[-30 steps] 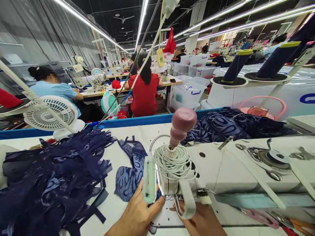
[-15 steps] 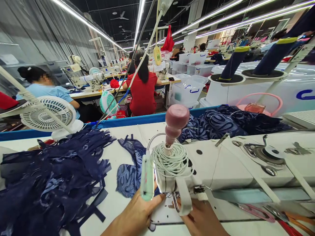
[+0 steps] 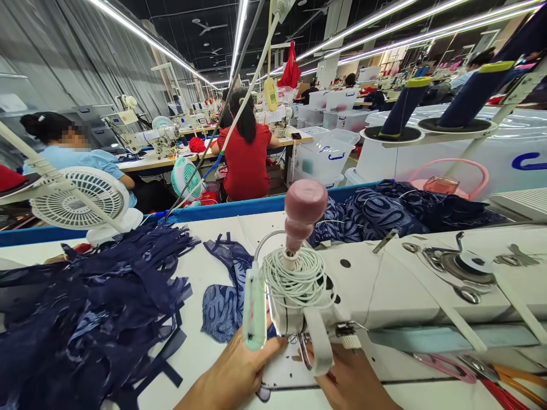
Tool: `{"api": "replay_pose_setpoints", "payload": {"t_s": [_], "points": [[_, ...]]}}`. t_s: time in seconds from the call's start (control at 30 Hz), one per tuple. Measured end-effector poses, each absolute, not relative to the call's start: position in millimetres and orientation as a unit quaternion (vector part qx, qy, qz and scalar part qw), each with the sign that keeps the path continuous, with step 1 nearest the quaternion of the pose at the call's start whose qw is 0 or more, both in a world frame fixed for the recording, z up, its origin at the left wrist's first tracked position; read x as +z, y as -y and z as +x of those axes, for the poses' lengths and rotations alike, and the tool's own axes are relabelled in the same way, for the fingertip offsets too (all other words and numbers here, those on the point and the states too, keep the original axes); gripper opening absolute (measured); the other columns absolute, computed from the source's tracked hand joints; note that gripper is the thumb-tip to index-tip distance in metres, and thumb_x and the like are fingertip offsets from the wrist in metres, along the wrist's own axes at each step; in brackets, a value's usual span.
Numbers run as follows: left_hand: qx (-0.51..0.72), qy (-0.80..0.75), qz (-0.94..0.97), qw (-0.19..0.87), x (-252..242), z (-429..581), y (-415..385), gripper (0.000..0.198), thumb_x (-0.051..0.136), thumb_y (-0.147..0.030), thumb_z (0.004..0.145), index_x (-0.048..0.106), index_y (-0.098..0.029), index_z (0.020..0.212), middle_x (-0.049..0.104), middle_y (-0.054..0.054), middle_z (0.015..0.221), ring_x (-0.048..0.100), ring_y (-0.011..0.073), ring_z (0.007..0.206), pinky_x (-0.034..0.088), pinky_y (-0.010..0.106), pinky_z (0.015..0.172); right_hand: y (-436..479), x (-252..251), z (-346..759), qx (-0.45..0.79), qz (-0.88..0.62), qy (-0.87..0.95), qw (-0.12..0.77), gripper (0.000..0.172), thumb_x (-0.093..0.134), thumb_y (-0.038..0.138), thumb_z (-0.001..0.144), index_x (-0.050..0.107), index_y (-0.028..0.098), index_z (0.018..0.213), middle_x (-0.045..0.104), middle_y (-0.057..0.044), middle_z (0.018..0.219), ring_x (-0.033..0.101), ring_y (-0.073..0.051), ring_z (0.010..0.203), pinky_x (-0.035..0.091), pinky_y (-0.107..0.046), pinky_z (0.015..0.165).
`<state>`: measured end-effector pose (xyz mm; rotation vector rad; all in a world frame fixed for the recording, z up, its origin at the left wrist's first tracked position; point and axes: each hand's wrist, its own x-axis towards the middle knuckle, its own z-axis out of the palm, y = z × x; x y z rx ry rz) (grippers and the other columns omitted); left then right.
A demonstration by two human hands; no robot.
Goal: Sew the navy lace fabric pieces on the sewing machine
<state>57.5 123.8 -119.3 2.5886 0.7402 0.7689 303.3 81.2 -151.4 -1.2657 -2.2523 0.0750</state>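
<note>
My left hand (image 3: 237,370) lies on the white table under the head of the sewing machine (image 3: 384,285), fingers closed and pressed down by the needle area on something I cannot make out. A piece of navy patterned fabric (image 3: 224,304) lies just beyond its fingers. My right hand (image 3: 348,378) rests to the right of the presser foot, its fingers hidden behind the machine's white guard. A coil of white cord (image 3: 299,276) and a pink knob (image 3: 304,208) sit on the machine head.
A big heap of navy fabric strips (image 3: 94,307) covers the table's left side. More navy fabric (image 3: 384,210) lies behind the machine. A white fan (image 3: 77,199) stands far left. Scissors (image 3: 482,373) lie at right. Other people sew at benches beyond.
The view has shifted slightly left and down. Both hands stay at the needle area with hardly any movement.
</note>
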Motion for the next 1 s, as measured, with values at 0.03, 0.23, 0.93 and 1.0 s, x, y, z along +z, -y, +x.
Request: {"api": "replay_pose_setpoints", "payload": {"t_s": [0.03, 0.23, 0.93, 1.0], "points": [[0.273, -0.266, 0.911, 0.161, -119.9, 57.4, -122.6, 0.056, 0.043, 0.003, 0.080, 0.056, -0.020, 0.130, 0.061, 0.012, 0.111, 0.056, 0.0257, 0.115, 0.048, 0.045, 0.102, -81.1, -152.1, 303.1, 0.022, -0.473, 0.836, 0.277, 0.028, 0.040, 0.014, 0.091, 0.060, 0.021, 0.074, 0.063, -0.004, 0.067, 0.064, -0.019, 0.063, 0.042, -0.023, 0.054], [0.307, -0.320, 0.896, 0.038, -124.7, 58.9, -114.7, 0.041, 0.047, 0.002, 0.078, 0.063, -0.018, 0.110, 0.061, 0.013, 0.110, 0.056, 0.0285, 0.105, 0.053, 0.049, 0.088, -81.0, -141.9, 299.4, 0.031, -0.468, 0.838, 0.277, 0.034, 0.036, 0.016, 0.097, 0.054, 0.020, 0.069, 0.056, -0.001, 0.060, 0.054, -0.014, 0.051, 0.035, -0.023, 0.052], [0.299, -0.366, 0.881, 0.031, -132.5, 65.5, -120.7, 0.014, 0.047, -0.016, 0.096, 0.061, -0.018, 0.097, 0.059, 0.006, 0.088, 0.053, 0.0214, 0.083, 0.047, 0.035, 0.076, -95.5, -135.8, 286.3, -0.154, -0.395, 0.876, 0.228, 0.032, 0.057, -0.001, 0.082, 0.069, 0.016, 0.105, 0.064, -0.004, 0.070, 0.058, -0.016, 0.058, 0.044, -0.024, 0.058], [0.300, -0.365, 0.881, 0.022, -131.7, 66.0, -121.0, 0.012, 0.051, -0.016, 0.095, 0.062, -0.019, 0.093, 0.058, 0.005, 0.085, 0.053, 0.0213, 0.083, 0.047, 0.036, 0.076, -95.3, -137.9, 286.9, -0.147, -0.398, 0.877, 0.224, 0.025, 0.057, 0.004, 0.088, 0.069, 0.018, 0.105, 0.065, -0.004, 0.072, 0.060, -0.016, 0.061, 0.044, -0.022, 0.057]]}}
